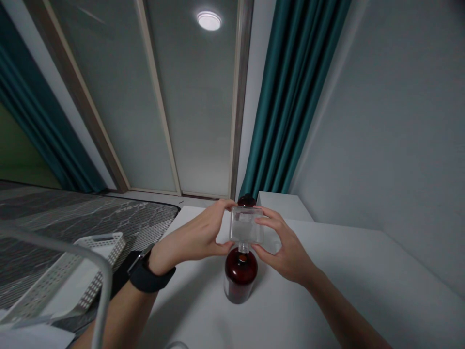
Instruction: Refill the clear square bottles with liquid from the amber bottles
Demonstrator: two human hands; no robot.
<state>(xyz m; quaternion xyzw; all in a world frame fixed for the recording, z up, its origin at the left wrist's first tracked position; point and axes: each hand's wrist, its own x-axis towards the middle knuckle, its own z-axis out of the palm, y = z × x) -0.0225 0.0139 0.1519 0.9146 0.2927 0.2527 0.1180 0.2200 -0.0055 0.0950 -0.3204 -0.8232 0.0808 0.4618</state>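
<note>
White tabletop [327, 271]: fingers [214, 213] pinch an inverted glass bottle [246, 225], neck down (onto amber bottle [240, 274]).

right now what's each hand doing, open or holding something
left hand: closed, holding the clear square container by its left side
right hand: closed, holding that container by its right side

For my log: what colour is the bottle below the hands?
Dark amber glass bottle, clearest in the head view.

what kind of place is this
Probably a room in a home, going by the teal curtains, sliding frosted panel doors and a grey patterned floor mat.
</note>
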